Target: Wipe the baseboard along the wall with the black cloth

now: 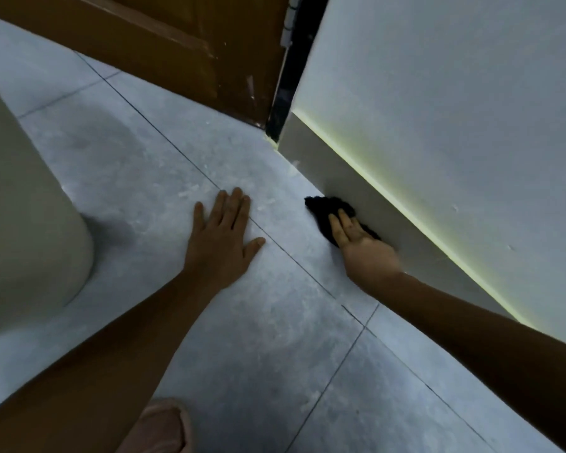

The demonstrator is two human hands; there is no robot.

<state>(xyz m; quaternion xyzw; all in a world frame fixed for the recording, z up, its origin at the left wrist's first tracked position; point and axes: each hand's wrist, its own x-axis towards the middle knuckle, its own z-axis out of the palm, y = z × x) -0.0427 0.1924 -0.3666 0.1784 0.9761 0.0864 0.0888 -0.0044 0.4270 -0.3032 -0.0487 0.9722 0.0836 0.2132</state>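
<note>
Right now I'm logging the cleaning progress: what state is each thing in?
black cloth: bunched, pressed against the baseboard
right hand: flat on the cloth
left hand: open, palm flat on the floor
baseboard: being wiped
door: cannot tell

Both forearms are showing bare from the lower edge of the picture up to the wrists, with no sleeve, watch or band appearing on either. The left hand (221, 238) is wearing no glove and no ring, and its short nails are showing. The right hand (361, 245) is also going ungloved and ringless. A soft, pale pink fabric slipper (159, 426) is showing at the bottom edge.
</note>
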